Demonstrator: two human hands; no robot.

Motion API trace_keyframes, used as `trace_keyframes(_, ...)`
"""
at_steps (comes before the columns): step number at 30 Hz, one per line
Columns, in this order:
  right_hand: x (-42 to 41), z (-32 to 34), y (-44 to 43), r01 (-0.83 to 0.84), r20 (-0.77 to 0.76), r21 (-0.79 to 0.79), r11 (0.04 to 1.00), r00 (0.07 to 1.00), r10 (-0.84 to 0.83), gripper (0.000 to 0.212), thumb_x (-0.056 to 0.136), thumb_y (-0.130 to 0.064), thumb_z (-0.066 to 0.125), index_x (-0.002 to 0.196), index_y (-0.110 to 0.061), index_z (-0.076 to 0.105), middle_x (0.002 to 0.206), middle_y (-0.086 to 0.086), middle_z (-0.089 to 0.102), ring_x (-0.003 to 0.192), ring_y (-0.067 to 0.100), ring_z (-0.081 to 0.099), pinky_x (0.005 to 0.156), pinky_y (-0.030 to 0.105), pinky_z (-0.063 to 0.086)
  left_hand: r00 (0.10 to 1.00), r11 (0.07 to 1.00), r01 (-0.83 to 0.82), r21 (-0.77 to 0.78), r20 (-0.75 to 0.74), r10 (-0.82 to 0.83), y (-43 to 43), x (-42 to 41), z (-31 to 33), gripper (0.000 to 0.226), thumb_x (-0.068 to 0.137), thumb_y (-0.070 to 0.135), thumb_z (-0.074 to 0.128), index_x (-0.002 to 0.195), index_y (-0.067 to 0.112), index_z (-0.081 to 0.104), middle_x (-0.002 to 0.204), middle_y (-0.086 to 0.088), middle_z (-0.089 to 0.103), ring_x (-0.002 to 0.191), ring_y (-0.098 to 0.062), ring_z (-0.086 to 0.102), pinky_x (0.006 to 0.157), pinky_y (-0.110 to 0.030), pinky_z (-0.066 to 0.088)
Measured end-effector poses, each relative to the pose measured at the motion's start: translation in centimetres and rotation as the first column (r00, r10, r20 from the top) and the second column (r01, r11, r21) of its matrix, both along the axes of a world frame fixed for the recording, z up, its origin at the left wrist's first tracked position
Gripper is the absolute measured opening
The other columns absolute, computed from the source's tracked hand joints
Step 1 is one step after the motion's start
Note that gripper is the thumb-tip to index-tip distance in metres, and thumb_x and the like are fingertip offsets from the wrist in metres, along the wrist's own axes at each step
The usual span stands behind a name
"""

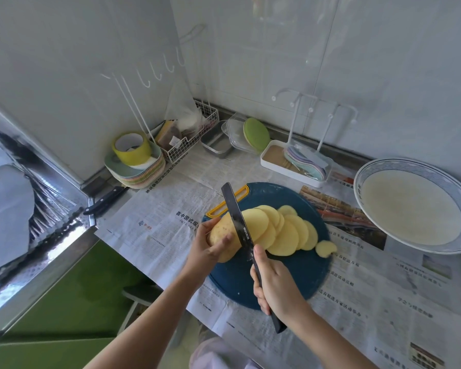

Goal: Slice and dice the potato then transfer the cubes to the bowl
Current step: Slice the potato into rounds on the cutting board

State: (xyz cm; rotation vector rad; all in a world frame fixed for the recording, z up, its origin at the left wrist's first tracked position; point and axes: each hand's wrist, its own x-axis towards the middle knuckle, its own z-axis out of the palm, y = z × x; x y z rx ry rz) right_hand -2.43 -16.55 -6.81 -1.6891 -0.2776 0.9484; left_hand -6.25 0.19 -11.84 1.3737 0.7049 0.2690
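Left hand (210, 246) curls round the pale yellow potato (221, 227). Right hand (277, 286) grips the long black knife (236, 211), blade seemingly against it.

Your knife (238, 222) is black from blade to handle. The potato (219, 228) has tan, speckled skin, and its cut slices (285, 233) are pale yellow. Your cutting board (232, 278) is dark blue, with a yellow rim round its handle slot. The newspaper (157, 235) beneath is off-white with black print and a few colour photos. To your right, the bowl (361, 182) is white with a blue wave pattern round its rim. Farther back you have a yellow-green tape roll (131, 151) on a stack of pastel plates (144, 177), a white wire basket (197, 134) and a green disc (256, 134).
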Motion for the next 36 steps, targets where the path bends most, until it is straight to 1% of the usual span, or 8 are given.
trace_keyframes(5, -0.14, 0.26, 0.09, 0.002, 0.042, -0.016, 1.0, 0.999, -0.002, 0.062, 0.095, -0.058, 0.03, 0.065, -0.005, 0.036, 0.045, 0.002, 0.024, 0.037, 0.016, 0.021, 0.04, 0.027, 0.019, 1.0, 1.0, 0.012, 0.003, -0.009, -0.012, -0.09, 0.01, 0.42, 0.059, 0.071, 0.032, 0.07, 0.125, 0.019, 0.049, 0.114, 0.003, 0.054, 0.096, -0.012, 0.061, 0.07, -0.027, 0.057)
trace_keyframes(9, -0.22, 0.36, -0.03, -0.001, 0.057, -0.02, 1.0, 0.998, 0.002, 0.06, 0.098, -0.055, 0.029, 0.064, -0.005, 0.036, 0.046, 0.003, 0.023, 0.036, 0.014, 0.022, 0.038, 0.024, 0.021, 1.0, 1.0, 0.01, 0.002, -0.013, -0.01, -0.06, -0.02, 0.3, 0.062, 0.072, 0.036, 0.079, 0.124, 0.02, 0.049, 0.115, 0.003, 0.053, 0.097, -0.012, 0.061, 0.072, -0.028, 0.057)
trace_keyframes(14, -0.13, 0.21, -0.15, 0.001, 0.092, -0.038, 0.999, 0.996, 0.002, 0.06, 0.096, -0.056, 0.029, 0.063, -0.006, 0.036, 0.044, 0.001, 0.026, 0.036, 0.012, 0.025, 0.038, 0.021, 0.025, 1.0, 1.0, 0.011, 0.006, -0.027, -0.011, 0.11, 0.09, 0.13, 0.064, 0.065, 0.041, 0.074, 0.122, 0.024, 0.05, 0.117, 0.001, 0.053, 0.1, -0.016, 0.061, 0.072, -0.03, 0.057)
trace_keyframes(18, -0.02, 0.17, -0.27, 0.014, 0.088, -0.035, 0.999, 0.996, -0.01, 0.062, 0.095, -0.058, 0.03, 0.062, -0.006, 0.035, 0.045, 0.001, 0.024, 0.037, 0.014, 0.024, 0.038, 0.024, 0.024, 0.999, 1.0, 0.018, 0.02, -0.031, -0.017, 0.14, 0.11, 0.1, 0.077, 0.052, 0.054, 0.076, 0.12, 0.027, 0.051, 0.117, 0.002, 0.054, 0.105, -0.017, 0.059, 0.082, -0.04, 0.057)
trace_keyframes(23, 0.17, 0.03, -0.41, 0.042, 0.05, -0.03, 0.999, 0.998, -0.04, 0.062, 0.093, -0.062, 0.031, 0.064, -0.007, 0.037, 0.046, 0.003, 0.025, 0.038, 0.018, 0.023, 0.041, 0.029, 0.021, 1.0, 1.0, 0.016, 0.003, -0.021, -0.016, 0.12, 0.17, 0.24, 0.056, 0.068, 0.038, 0.077, 0.117, 0.027, 0.051, 0.116, 0.004, 0.053, 0.105, -0.015, 0.058, 0.084, -0.039, 0.056)
trace_keyframes(26, 0.31, 0.01, -0.54, 0.044, 0.045, -0.028, 0.999, 0.998, -0.043, 0.063, 0.093, -0.063, 0.03, 0.065, -0.007, 0.037, 0.045, 0.003, 0.026, 0.037, 0.018, 0.023, 0.04, 0.03, 0.02, 1.0, 1.0, 0.017, -0.005, -0.017, -0.017, 0.05, 0.17, 0.36, 0.056, 0.072, 0.036, 0.08, 0.118, 0.025, 0.051, 0.114, 0.006, 0.054, 0.1, -0.012, 0.059, 0.081, -0.035, 0.056)
trace_keyframes(32, -0.11, 0.07, -0.65, 0.021, 0.054, -0.018, 1.0, 0.998, -0.02, 0.066, 0.094, -0.06, 0.031, 0.063, -0.002, 0.034, 0.044, 0.003, 0.025, 0.036, 0.017, 0.023, 0.039, 0.027, 0.02, 0.999, 1.0, 0.02, 0.001, -0.028, -0.02, 0.06, 0.24, 0.32, 0.059, 0.067, 0.036, 0.071, 0.12, 0.024, 0.051, 0.115, 0.003, 0.053, 0.103, -0.017, 0.059, 0.079, -0.035, 0.056)
trace_keyframes(36, -0.14, 0.19, -0.62, 0.014, 0.059, -0.016, 1.0, 0.998, -0.013, 0.069, 0.094, -0.059, 0.031, 0.063, 0.003, 0.031, 0.045, 0.004, 0.024, 0.036, 0.016, 0.022, 0.039, 0.027, 0.02, 0.999, 1.0, 0.016, 0.002, -0.033, -0.016, -0.02, 0.3, 0.5, 0.06, 0.072, 0.036, 0.079, 0.122, 0.021, 0.05, 0.112, 0.005, 0.053, 0.1, -0.014, 0.059, 0.082, -0.039, 0.055)
